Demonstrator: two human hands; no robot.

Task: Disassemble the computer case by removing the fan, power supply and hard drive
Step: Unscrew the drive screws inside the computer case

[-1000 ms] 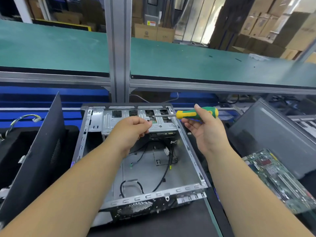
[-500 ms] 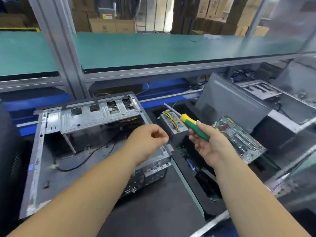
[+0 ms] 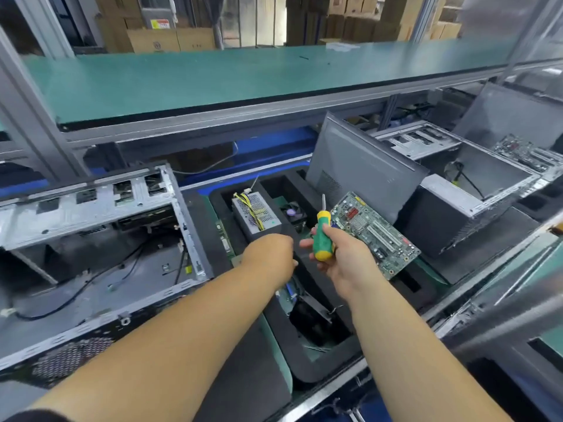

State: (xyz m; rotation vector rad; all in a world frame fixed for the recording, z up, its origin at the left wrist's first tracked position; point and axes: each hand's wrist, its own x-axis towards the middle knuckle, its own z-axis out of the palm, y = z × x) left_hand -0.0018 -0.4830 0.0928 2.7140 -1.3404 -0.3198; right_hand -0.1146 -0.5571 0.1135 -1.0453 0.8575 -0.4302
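Note:
The open computer case (image 3: 190, 236) lies at the left, with loose black cables (image 3: 134, 263) on its floor. To its right a black foam tray (image 3: 307, 284) holds a grey power supply (image 3: 256, 213) with yellow wires and a fan (image 3: 293, 214). My left hand (image 3: 269, 255) hangs over this tray just in front of the power supply; its fingers point down and are hidden behind its back. My right hand (image 3: 344, 260) grips a green and yellow screwdriver (image 3: 321, 236), tip upward, beside the left hand.
A green motherboard (image 3: 376, 236) leans in the tray right of my right hand. A grey side panel (image 3: 359, 175) stands behind it. Another open case (image 3: 463, 190) sits further right. A green conveyor shelf (image 3: 243, 77) on a metal frame overhangs the back.
My view swung right, away from the case and towards the foam tray. My left hand left the case's rear bracket and moved over the tray. The screwdriver turned from level to upright.

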